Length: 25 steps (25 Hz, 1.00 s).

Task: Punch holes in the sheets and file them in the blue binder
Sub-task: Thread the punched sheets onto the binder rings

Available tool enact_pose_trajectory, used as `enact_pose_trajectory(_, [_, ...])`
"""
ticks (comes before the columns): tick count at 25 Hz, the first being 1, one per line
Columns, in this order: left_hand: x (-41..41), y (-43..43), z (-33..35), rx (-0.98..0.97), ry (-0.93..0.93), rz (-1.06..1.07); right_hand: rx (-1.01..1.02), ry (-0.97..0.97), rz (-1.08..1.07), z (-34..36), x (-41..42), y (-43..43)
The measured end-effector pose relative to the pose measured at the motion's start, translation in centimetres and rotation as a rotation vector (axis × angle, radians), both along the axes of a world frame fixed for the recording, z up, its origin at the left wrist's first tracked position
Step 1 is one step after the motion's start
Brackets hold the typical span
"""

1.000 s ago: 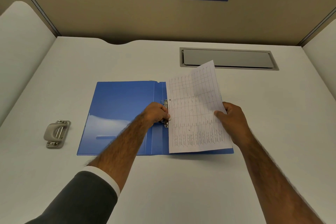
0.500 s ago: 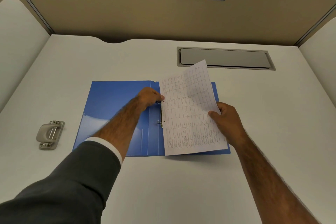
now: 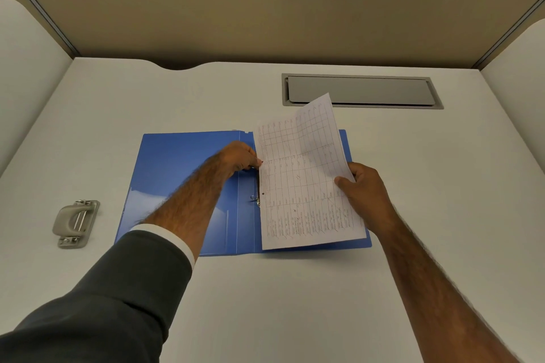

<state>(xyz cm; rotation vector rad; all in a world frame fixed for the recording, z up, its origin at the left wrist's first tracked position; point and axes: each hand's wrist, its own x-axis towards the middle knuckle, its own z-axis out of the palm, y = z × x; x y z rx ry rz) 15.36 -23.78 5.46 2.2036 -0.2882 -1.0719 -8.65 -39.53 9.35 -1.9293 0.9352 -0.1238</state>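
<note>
Threading printed sheet (image 3: 303, 174) onto blue binder (image 3: 182, 174) rings (image 3: 255, 197): our right hand (image 3: 364, 190) pinches it; left hand (image 3: 240, 156) curled at rings, hold we cannot tell. Risk: misaligned holes tearing.

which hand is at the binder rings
The left hand, at the rings beside the punched edge of the sheet; the right hand only grips its outer edge.
</note>
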Motion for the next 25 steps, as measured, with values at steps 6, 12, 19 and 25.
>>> enact_pose_trajectory(6, [0.0,-0.7,0.2,0.117,-0.063,-0.117,-0.004,0.012,-0.002,-0.1,-0.1,0.0])
enact_pose_trajectory(12, [-1.9,0.0,-0.4,0.011,-0.199,-0.036,0.004,0.017,-0.017,-0.4,-0.5,-0.3])
enact_pose_trajectory(19, [-6.3,3.2,0.2,0.003,-0.705,-0.046,0.009,0.005,-0.024,-1.1,-0.8,-0.2])
enact_pose_trajectory(25, [-8.7,4.4,-1.1,0.022,-0.409,-0.089,-0.01,-0.006,-0.016,-1.6,-0.9,-0.4])
